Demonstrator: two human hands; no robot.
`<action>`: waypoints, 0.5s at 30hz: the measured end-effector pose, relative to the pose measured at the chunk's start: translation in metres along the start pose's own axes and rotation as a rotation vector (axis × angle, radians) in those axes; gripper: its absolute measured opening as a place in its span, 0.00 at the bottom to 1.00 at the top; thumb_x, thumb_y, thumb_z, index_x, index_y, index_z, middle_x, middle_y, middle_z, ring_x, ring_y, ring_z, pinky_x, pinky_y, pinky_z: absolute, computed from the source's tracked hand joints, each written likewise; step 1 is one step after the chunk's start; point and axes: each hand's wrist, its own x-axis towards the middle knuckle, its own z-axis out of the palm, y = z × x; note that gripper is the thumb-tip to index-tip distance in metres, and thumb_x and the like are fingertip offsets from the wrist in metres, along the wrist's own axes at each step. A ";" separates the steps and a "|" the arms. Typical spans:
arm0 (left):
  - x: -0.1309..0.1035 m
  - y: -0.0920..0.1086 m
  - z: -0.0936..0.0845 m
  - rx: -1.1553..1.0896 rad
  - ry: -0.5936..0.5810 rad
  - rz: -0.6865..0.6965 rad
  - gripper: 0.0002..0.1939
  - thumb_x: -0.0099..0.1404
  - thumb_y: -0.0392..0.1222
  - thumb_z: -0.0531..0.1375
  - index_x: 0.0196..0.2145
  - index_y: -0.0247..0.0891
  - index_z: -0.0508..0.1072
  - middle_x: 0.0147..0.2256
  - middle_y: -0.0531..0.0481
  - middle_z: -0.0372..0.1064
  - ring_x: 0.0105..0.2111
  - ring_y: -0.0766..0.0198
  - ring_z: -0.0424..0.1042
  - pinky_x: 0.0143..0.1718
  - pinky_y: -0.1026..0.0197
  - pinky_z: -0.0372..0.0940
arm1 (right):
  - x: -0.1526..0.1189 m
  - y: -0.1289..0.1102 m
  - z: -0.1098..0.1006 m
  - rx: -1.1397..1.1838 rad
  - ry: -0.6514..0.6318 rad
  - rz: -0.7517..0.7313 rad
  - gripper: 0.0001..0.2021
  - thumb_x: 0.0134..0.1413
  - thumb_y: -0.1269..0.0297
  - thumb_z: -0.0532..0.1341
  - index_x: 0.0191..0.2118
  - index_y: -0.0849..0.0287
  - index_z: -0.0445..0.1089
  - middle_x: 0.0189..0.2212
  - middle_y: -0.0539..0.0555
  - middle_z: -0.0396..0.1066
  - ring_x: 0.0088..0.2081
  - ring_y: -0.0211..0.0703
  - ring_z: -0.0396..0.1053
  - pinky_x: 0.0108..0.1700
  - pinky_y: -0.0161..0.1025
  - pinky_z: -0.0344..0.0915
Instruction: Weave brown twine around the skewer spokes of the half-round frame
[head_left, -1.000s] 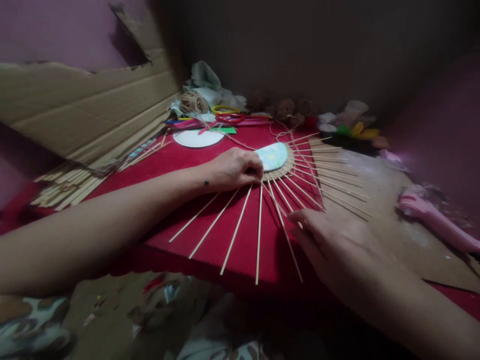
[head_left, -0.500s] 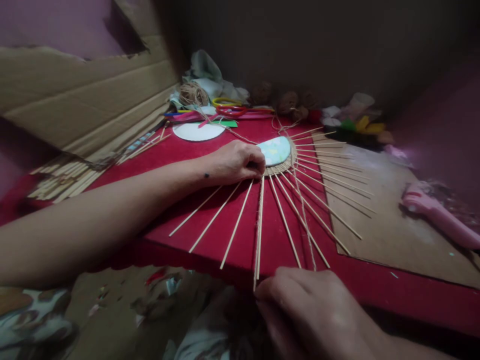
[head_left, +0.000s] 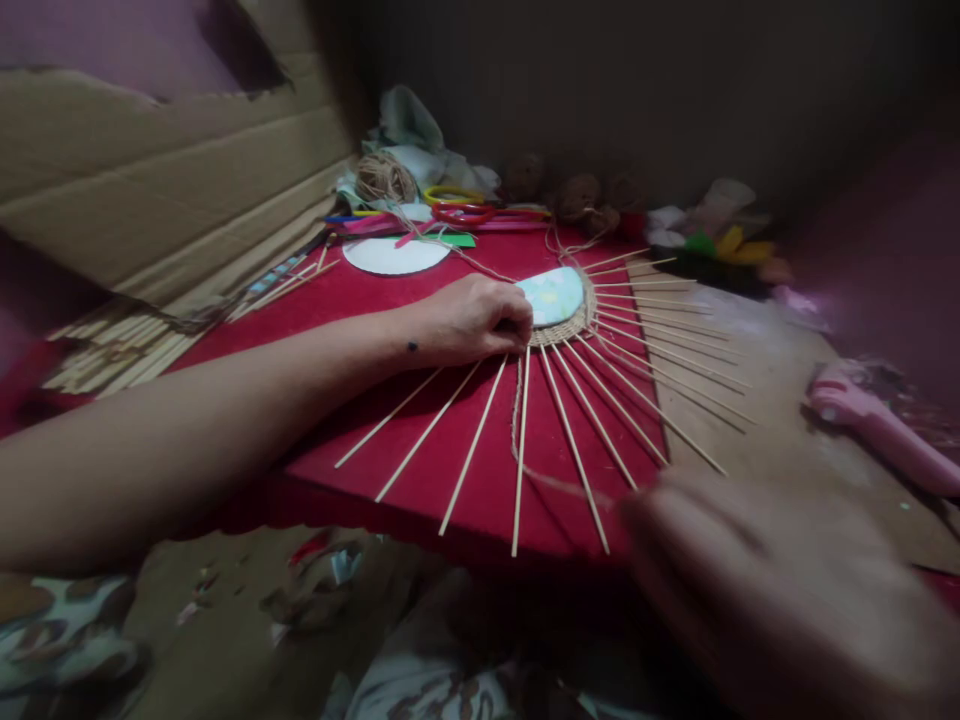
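At centre, the left hand [head_left: 484, 318] pinches the woven disc [head_left: 564, 333]; lower right, the right hand [head_left: 757, 570] holds twine [head_left: 514, 425]. Upper right, a pale cup-like container [head_left: 726, 200] has unclear contents.

Flat woven base [head_left: 576, 327] — pale-blue disc [head_left: 556, 296] on top, thin sticks [head_left: 574, 450] fanned over red cloth [head_left: 484, 510], twine [head_left: 515, 425] bent

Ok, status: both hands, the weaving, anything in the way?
Left hand closed at woven rim. Right hand blurred, twine running to its fingers. Sticks fanned out from rim. Slack twine crossing near sticks.
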 end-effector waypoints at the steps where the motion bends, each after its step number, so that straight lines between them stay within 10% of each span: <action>1: 0.000 0.000 0.000 0.000 -0.006 -0.010 0.03 0.58 0.35 0.60 0.28 0.33 0.75 0.28 0.51 0.71 0.29 0.70 0.67 0.34 0.66 0.59 | 0.004 0.012 -0.004 -0.122 0.015 0.022 0.13 0.55 0.71 0.51 0.20 0.55 0.57 0.16 0.49 0.55 0.18 0.36 0.49 0.21 0.39 0.44; 8: -0.002 0.000 -0.002 0.012 -0.047 -0.061 0.04 0.59 0.36 0.60 0.33 0.34 0.72 0.31 0.51 0.71 0.31 0.68 0.68 0.34 0.66 0.59 | 0.060 0.116 -0.001 -0.594 0.064 0.553 0.11 0.55 0.65 0.52 0.29 0.61 0.70 0.23 0.52 0.67 0.22 0.31 0.43 0.27 0.37 0.39; 15: -0.003 0.002 -0.002 0.082 -0.085 -0.105 0.07 0.60 0.37 0.58 0.38 0.34 0.70 0.34 0.49 0.71 0.31 0.66 0.67 0.33 0.65 0.58 | 0.079 0.171 0.030 -0.444 -0.099 0.602 0.13 0.57 0.63 0.57 0.35 0.63 0.77 0.33 0.60 0.73 0.37 0.42 0.63 0.34 0.42 0.47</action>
